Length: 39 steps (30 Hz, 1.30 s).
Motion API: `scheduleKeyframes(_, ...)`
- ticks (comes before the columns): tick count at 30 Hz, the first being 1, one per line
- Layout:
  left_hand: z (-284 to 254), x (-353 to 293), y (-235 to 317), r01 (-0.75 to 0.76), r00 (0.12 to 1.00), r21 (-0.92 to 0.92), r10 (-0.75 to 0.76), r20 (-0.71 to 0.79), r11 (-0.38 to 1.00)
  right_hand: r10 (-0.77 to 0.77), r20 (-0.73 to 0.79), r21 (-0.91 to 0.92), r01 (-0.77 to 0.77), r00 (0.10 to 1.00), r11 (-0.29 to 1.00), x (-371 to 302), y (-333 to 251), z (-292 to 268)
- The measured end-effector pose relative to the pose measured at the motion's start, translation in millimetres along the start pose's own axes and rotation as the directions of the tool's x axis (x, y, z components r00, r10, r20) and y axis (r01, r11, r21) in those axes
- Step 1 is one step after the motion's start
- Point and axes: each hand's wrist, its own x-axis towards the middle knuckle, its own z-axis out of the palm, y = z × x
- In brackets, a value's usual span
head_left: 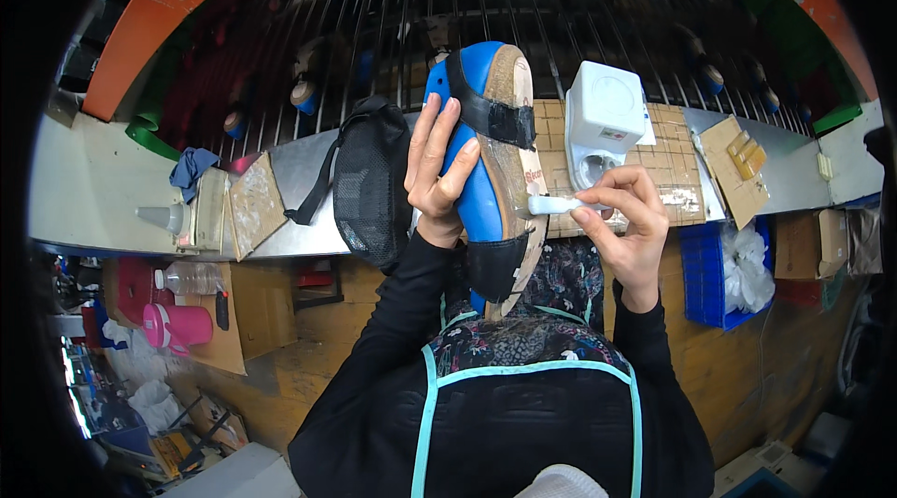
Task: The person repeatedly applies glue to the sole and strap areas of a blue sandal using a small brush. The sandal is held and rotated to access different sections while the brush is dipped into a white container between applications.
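Observation:
My left hand (pixel 437 166) grips a blue shoe last (pixel 478 185) from its left side. Strapped onto the last is a sandal (pixel 509 176) with black straps and a cork-coloured sole, whose pale underside faces right. Between the thumb and fingers of my right hand (pixel 628 222) is a small white-headed brush (pixel 553 205). The brush head lies at the sole's edge, about midway along; whether it touches cannot be made out. Just beyond my right hand stands a white boxy dispenser (pixel 605 106) with a round cup at its near end.
A worn cardboard mat (pixel 677 162) lies under the dispenser. Left of the last is a black mesh item (pixel 372 185) with a strap. Metal rollers (pixel 392 21) beyond carry several blue lasts. A blue crate (pixel 703 278) stands below right, a pink jug (pixel 176 325) below left.

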Motion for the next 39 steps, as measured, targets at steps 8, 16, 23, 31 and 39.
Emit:
scheduleKeyframes(8, 5.9, -6.5, -5.5, -0.03, 0.999, 0.063, 0.031, -0.02, 0.998, -0.139, -0.109, -0.086, 0.13, 0.984, 0.988, -20.6, -1.4, 4.8)
scheduleKeyframes(16, 14.3, -10.3, -3.5, 0.036, 0.996, 0.154, -0.023, -0.087, 0.987, 0.12, -0.25, 0.02, -0.119, 0.961, 0.993, 1.8, 7.5, 20.3)
scheduleKeyframes(23, 14.3, -12.9, -8.1, 0.125, 0.989, 0.187, -0.107, -0.107, 0.974, 0.232, -0.082, 0.212, -0.211, 0.969, 0.954, -23.0, -11.0, 16.9)
scheduleKeyframes(31, 15.7, -21.1, -10.2, 0.142, 0.987, 0.145, -0.128, -0.101, 0.979, 0.126, -0.166, 0.079, -0.114, 0.978, 0.99, -12.0, -7.4, 29.8)
scheduleKeyframes(39, 15.3, -21.4, -16.2, 0.199, 0.977, 0.148, -0.185, -0.103, 0.969, -0.011, -0.202, -0.017, 0.008, 0.979, 1.0, -11.0, -3.8, 33.5)
